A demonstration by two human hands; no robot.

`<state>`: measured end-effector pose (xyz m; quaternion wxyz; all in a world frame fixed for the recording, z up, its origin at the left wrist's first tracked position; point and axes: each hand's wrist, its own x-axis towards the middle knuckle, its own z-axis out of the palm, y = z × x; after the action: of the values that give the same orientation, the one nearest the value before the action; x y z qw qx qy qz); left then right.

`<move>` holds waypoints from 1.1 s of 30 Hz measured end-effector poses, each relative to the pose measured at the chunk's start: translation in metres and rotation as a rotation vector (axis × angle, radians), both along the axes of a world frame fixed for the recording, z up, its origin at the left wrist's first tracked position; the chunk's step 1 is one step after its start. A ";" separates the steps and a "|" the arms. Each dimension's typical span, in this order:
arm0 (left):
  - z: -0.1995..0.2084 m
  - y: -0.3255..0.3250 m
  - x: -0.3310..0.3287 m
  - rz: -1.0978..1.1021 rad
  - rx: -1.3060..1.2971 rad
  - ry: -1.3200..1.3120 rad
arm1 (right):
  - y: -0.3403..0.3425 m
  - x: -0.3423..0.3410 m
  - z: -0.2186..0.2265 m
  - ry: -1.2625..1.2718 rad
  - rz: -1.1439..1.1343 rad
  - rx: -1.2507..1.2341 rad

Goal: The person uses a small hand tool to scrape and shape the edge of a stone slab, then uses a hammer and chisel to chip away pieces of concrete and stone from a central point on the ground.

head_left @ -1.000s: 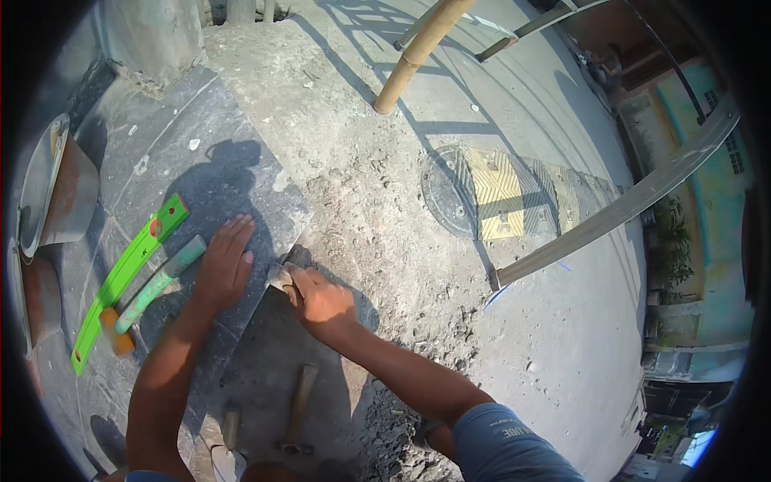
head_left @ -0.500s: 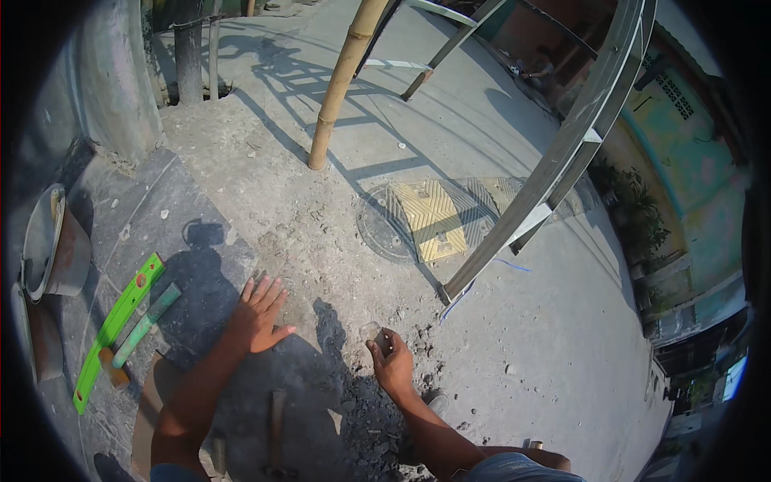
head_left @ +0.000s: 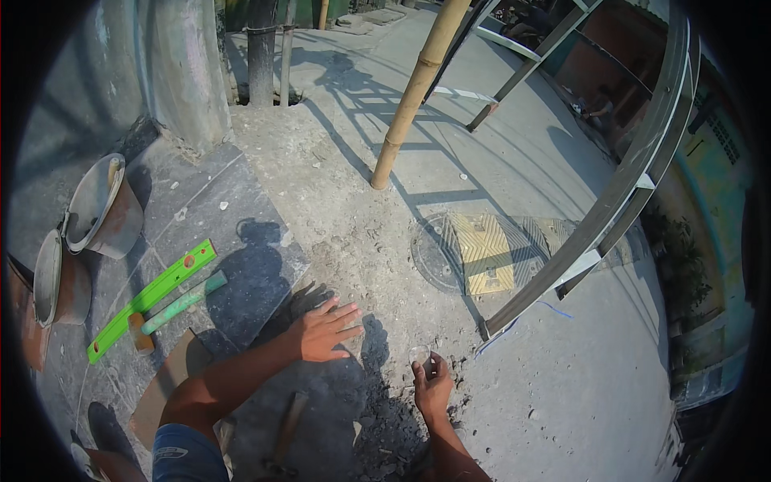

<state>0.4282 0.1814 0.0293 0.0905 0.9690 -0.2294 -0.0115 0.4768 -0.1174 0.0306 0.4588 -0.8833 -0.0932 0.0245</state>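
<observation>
My left hand (head_left: 325,331) is open, its fingers spread and palm down, over the rough ground beside the dark tiles (head_left: 217,193). I cannot tell whether it touches the surface. In my right hand (head_left: 434,387) a small pale, squarish piece (head_left: 419,353) is pinched between thumb and fingers, just above the gravelly strip; its kind is unclear. Loose rubble (head_left: 389,430) lies below that hand. A hammer (head_left: 291,422) rests in the shadow between my arms. Left of my left arm lie a bright green spirit level (head_left: 152,296) and a mallet (head_left: 185,302) with a green handle and orange head.
Several buckets (head_left: 116,233) stand at the left. A bamboo pole (head_left: 405,120) rises ahead of me, and a metal ladder-like frame (head_left: 598,233) leans at the right. A yellow-and-black speed bump (head_left: 486,253) crosses the concrete. Another person (head_left: 598,108) sits far off.
My view has swung, shifting the scene rightward and partly downward. My left hand has moved rightward over the ground, closer to my right hand, fingers now pointing right. The right hand still holds the pale piece.
</observation>
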 end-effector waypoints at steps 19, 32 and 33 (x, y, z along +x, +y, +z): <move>-0.014 0.136 -0.030 0.559 -0.071 -0.202 | 0.222 -0.023 -0.043 0.622 0.290 0.667; -0.027 0.142 -0.030 0.565 -0.106 -0.167 | 0.283 -0.053 -0.061 0.404 0.065 0.829; -0.030 0.144 -0.031 0.574 -0.125 -0.170 | 0.286 -0.033 -0.065 0.368 0.055 0.836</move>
<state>0.3971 0.3252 -0.0003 0.1301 0.9843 0.0468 0.1099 0.4433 0.1681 -0.0348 0.7839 -0.6006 -0.0356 0.1534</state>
